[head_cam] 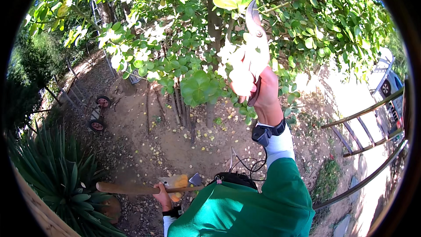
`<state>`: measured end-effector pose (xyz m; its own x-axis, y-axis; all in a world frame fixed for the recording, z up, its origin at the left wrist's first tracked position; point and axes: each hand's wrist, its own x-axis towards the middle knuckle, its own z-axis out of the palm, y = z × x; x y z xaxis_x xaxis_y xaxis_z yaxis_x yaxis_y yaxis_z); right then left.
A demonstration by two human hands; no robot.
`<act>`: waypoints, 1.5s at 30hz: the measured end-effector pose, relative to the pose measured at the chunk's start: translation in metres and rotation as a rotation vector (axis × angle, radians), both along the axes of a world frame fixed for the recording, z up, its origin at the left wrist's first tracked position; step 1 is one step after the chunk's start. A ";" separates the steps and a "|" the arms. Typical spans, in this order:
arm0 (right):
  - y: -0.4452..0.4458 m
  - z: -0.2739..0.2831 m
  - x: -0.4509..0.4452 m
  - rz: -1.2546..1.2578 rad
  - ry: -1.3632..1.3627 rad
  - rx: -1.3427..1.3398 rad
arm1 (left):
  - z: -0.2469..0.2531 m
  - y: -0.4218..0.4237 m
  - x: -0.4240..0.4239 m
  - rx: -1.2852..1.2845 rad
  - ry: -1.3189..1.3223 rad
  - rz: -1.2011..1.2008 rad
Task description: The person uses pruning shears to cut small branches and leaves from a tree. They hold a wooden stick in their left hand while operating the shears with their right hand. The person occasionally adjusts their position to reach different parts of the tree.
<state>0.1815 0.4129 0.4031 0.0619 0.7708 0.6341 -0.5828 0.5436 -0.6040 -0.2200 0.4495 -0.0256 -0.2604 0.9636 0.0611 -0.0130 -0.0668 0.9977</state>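
My right hand is raised at arm's length into the foliage, gripping a pair of pruning shears. Their curved blade points up, beside the leaves and a thin branch. Strong glare washes out the handles and part of my fingers; whether the blade touches the branch I cannot tell. Low on the left, my left hand is wrapped around a wooden pole, which runs sideways toward my body. A leafy tree with rounded green leaves fills the upper view.
A spiky rosette plant grows at lower left. Two wheels on an axle lie beyond it. A wooden ladder and a car are at right. Black cable and a bag with orange contents are near my body.
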 end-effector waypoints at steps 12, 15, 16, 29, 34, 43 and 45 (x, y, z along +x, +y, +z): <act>0.007 -0.003 -0.004 -0.262 -0.180 0.092 | 0.003 0.003 0.000 -0.035 0.048 -0.003; 0.006 0.000 -0.005 -0.202 -0.151 0.082 | 0.004 0.004 0.002 -0.032 0.064 0.013; 0.005 0.001 -0.006 -0.182 -0.125 0.067 | 0.005 0.004 0.003 -0.031 0.052 0.003; -0.015 0.009 0.005 0.251 0.143 0.080 | 0.011 0.010 0.011 -0.002 0.071 -0.020; -0.012 0.000 0.011 0.386 0.138 -0.034 | 0.008 0.010 0.007 -0.015 0.032 -0.003; 0.004 -0.055 -0.034 -0.724 -0.458 0.071 | 0.023 0.009 0.034 -0.089 0.071 -0.002; 0.004 -0.080 -0.054 -0.819 -0.632 0.096 | 0.027 0.006 0.037 -0.126 -0.007 -0.029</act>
<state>0.1280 0.4174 0.3235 0.1790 0.5872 0.7894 0.3949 0.6920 -0.6043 -0.1827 0.4559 0.0014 -0.2324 0.9706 -0.0627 -0.0204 0.0596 0.9980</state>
